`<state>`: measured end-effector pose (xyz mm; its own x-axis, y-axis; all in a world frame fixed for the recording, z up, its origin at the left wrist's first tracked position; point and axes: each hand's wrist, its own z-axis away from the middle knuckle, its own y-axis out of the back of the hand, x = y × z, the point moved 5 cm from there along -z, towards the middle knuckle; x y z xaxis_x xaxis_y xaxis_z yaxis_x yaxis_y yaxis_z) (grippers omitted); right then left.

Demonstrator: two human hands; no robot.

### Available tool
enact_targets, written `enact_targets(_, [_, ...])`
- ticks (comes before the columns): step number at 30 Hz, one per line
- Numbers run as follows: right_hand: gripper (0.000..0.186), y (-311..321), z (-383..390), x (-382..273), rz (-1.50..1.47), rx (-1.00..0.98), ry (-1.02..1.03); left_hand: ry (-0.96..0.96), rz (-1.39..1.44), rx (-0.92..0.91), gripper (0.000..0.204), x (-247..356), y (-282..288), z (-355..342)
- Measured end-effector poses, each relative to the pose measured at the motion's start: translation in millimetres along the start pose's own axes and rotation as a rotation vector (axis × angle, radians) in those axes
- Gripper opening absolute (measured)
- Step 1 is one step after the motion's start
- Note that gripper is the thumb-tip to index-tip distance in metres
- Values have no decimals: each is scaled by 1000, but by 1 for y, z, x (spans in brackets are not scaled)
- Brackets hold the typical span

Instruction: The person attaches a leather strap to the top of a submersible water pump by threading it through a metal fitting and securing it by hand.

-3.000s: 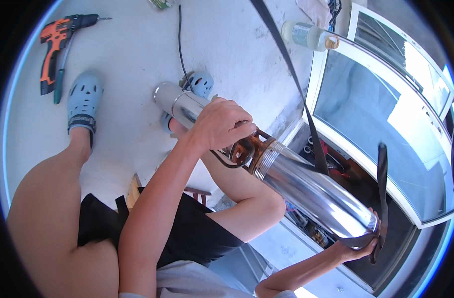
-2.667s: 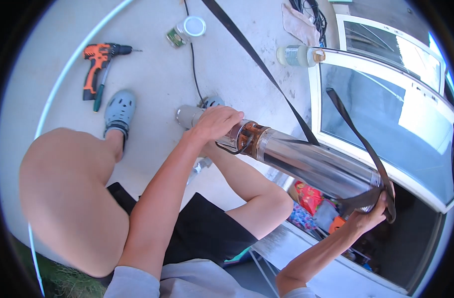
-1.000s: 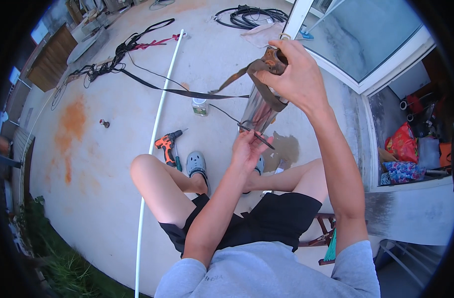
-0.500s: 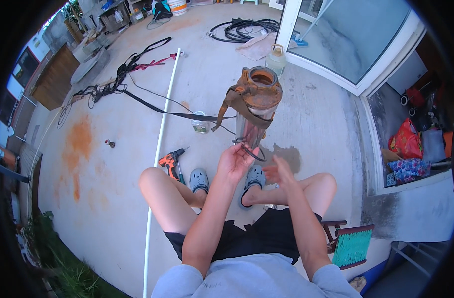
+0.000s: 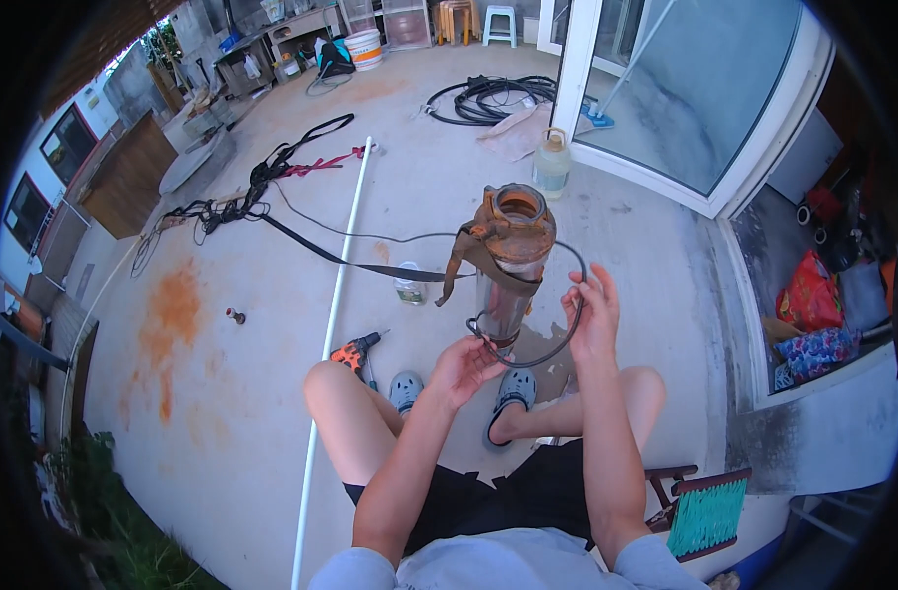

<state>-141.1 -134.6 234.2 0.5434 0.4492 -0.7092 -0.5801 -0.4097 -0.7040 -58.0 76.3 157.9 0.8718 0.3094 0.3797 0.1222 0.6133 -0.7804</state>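
A metal cylinder with a rusty, open-topped collar (image 5: 520,224), which looks like a submersible pump, stands upright in front of me. A brown strap (image 5: 463,258) wraps around its upper part. A dark cable (image 5: 557,352) loops around the cylinder's right side and passes behind it. My left hand (image 5: 466,370) pinches the cable low beside the cylinder, thumb and fingers closed. To the right of the cylinder, my right hand (image 5: 594,313) is closed on the cable's loop. The cylinder's foot is partly hidden by my left hand.
A white pipe (image 5: 343,270) lies along the floor on my left, with an orange drill (image 5: 353,356) and a small tub (image 5: 408,285) near it. Tangled black straps (image 5: 262,177) lie beyond. A glass door (image 5: 699,88) stands open at right; a folding stool (image 5: 709,511) is beside me.
My right hand has moved up and outward and now grips the cable, which spreads into a wide loop. My left hand still pinches it. The view has tilted upward a little.
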Motion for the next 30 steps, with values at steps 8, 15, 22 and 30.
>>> enact_targets(8, [37, -132, 26, -76, 198, -351, 323, -54, -439, -92, 14, 37, -20, 12])
enact_targets(15, [41, -215, 74, -82, 946, -715, 903, -606, -1025, -186, 38, 79, -76, 81])
enact_targets(22, [37, -247, 96, -51, 1314, -939, 1140, -901, -968, -109, 21, 117, -94, 73])
enact_targets(30, [43, -223, 59, -79, 1462, -879, 785, -124, -2365, 134, 51, 133, 4, -20])
